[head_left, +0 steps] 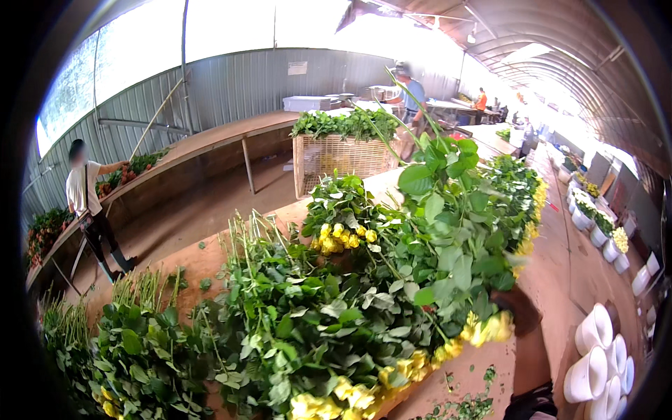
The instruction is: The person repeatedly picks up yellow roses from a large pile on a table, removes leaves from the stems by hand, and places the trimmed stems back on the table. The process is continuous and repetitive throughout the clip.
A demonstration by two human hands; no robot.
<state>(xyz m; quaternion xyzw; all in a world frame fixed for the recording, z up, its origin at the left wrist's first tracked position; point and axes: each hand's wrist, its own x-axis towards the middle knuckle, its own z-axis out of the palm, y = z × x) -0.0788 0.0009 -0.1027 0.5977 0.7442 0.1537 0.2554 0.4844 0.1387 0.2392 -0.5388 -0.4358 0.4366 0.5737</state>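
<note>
My right hand (516, 308) is at the right side of a raised bunch of yellow roses (458, 224), partly behind its leaves. Its fingers are hidden, but the bunch stands tilted above the table as if gripped there. Long green stems point up and left, while the blurred yellow heads (490, 330) hang low by my forearm. Under and beside this bunch, a thick pile of yellow roses (301, 315) covers the table, many heads along the near edge. A smaller cluster of yellow heads (343, 238) faces me behind the pile. My left hand does not show.
More stems (133, 329) lie at the left. A crate (343, 161) of greenery stands beyond the table. At the right are stacked white buckets (586, 374) and a row of flower-filled buckets (602, 227). One person (87, 189) works at the left bench, another (411, 94) behind the crate.
</note>
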